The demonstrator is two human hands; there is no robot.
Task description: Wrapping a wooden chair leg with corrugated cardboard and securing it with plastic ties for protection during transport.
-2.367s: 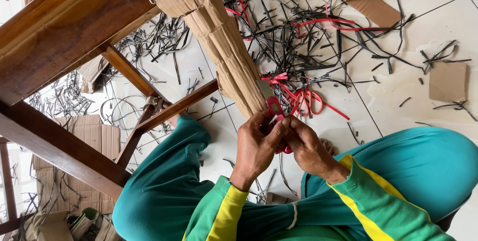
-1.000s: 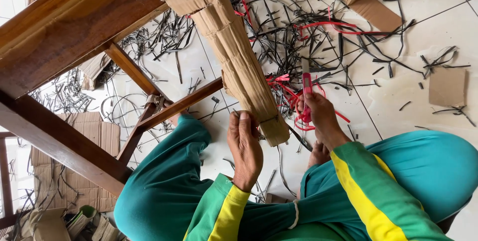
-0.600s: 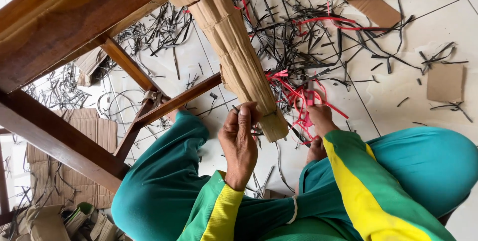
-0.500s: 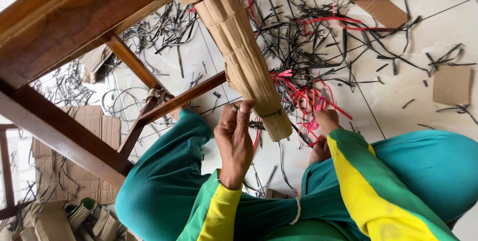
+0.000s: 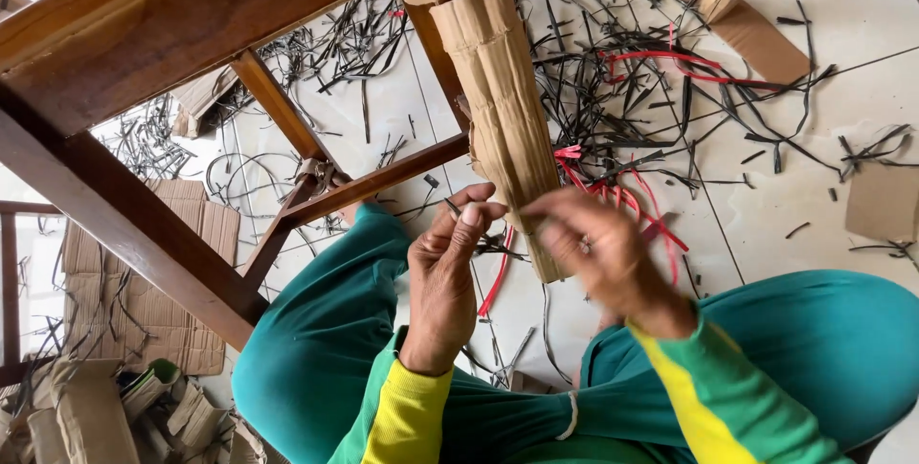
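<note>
Tan cardboard wrapping (image 5: 503, 90); black and red strap scraps (image 5: 661, 71); teal-green sleeves (image 5: 412, 416) striped yellow.

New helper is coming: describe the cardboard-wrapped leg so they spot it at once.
Start at the brown wooden frame at upper left. A leg wrapped in ribbed tan cardboard slants down from it to the left hand and right hand. The frame's other bars are bare wood.

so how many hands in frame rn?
2. Left hand pinches at the cardboard-wrapped leg's lower end; right hand, motion-blurred, is just right of it, over the red straps. No others visible.
</note>
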